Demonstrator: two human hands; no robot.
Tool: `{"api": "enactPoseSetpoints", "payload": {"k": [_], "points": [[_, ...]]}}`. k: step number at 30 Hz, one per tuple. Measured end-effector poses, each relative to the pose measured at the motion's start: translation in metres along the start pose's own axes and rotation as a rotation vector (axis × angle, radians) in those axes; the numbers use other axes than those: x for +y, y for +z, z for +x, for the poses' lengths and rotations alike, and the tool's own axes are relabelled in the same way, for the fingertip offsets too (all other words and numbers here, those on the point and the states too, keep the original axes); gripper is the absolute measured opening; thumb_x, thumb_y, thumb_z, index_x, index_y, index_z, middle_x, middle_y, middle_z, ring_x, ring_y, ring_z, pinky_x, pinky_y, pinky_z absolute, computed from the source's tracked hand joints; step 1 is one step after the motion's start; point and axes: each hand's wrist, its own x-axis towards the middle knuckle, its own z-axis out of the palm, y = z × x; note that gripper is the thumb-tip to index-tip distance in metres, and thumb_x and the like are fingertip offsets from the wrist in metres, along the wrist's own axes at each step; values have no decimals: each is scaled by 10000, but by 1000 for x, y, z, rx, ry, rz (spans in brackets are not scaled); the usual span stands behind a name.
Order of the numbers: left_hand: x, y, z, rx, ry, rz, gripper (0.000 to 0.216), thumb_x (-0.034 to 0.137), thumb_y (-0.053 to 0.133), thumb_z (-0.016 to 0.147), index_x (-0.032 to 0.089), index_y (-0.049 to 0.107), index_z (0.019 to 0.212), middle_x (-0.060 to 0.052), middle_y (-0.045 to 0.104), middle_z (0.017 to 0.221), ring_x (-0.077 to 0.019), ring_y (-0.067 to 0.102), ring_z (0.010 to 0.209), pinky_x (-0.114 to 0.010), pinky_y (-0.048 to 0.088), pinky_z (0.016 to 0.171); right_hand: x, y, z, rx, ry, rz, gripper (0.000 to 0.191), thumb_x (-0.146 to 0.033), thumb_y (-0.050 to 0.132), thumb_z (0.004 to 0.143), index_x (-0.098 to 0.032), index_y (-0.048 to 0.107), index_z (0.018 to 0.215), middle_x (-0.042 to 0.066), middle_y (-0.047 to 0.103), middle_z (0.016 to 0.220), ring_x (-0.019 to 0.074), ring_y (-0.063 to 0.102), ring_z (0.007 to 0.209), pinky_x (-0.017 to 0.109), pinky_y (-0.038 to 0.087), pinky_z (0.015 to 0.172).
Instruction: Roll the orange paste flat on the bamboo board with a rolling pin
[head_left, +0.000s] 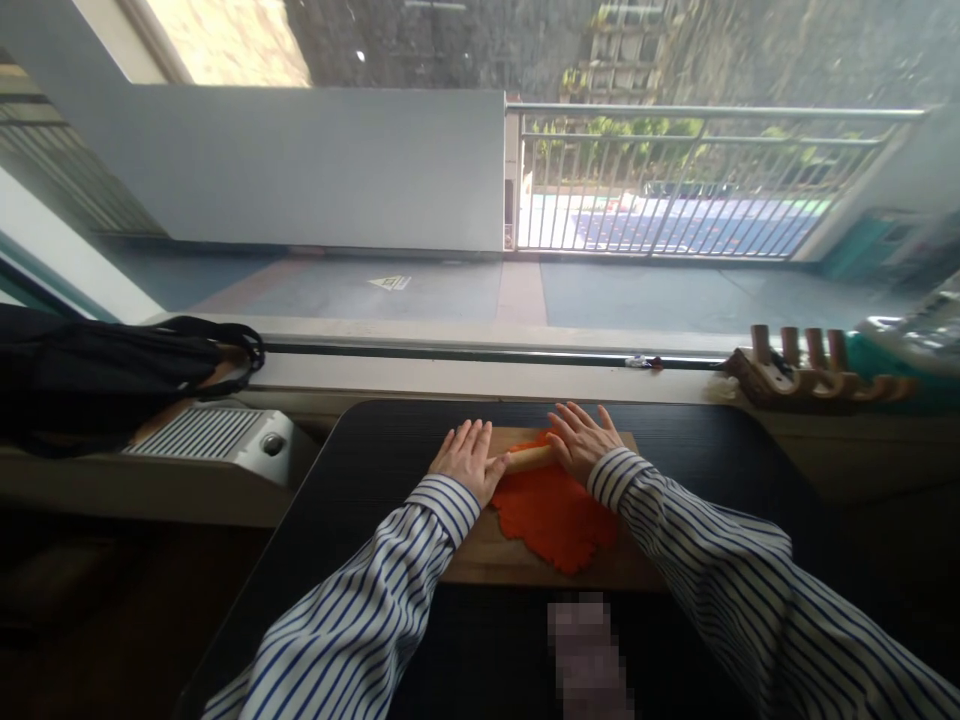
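Observation:
A pale rolling pin (529, 459) lies across the far part of a flattened orange sheet of dough or clay (559, 515). Under the sheet is a light wooden board (480, 555). My left hand (466, 460) rests flat on the pin's left end, fingers stretched forward. On its right end lies my right hand (581, 440), palm down with the fingers spread. Both palms hide the ends of the pin. The sheet has an uneven, ragged near edge.
The board sits on a black table (375, 470) below a window sill (450, 378). At left, a black bag (97, 370) lies by a white vented unit (225, 440). A brown wooden rack (810, 375) stands at right. A pixelated patch (589, 655) covers something near me.

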Motion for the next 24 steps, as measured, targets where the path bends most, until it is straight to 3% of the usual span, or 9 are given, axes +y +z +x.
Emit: {"api": "enactPoseSetpoints", "payload": {"k": [5, 16, 24], "points": [[0, 6, -7, 76, 49, 22, 702, 544, 168, 875, 54, 286, 1364, -153, 328, 1407, -279, 256, 1309, -436, 240, 1065, 1, 4, -7, 53, -30, -13, 563, -443, 115, 909, -174, 335, 1351, 73, 295, 1435, 237, 207, 1318, 582, 95, 1038], [-11, -6, 38, -36, -193, -91, 637, 529, 174, 877, 136, 334, 1351, -101, 360, 1402, -231, 267, 1310, -439, 197, 1074, 1, -8, 59, -38, 44, 53, 456, -388, 208, 902, -283, 379, 1311, 40, 319, 1424, 219, 210, 1317, 616, 79, 1021], [-1, -7, 20, 4, -120, -21, 634, 519, 181, 876, 122, 353, 1340, -122, 367, 1394, -242, 270, 1307, -444, 183, 1075, -2, -6, 29, -16, 33, 14, 492, -405, 162, 907, -254, 373, 1325, 44, 320, 1426, 212, 211, 1317, 574, 80, 1042]]}}
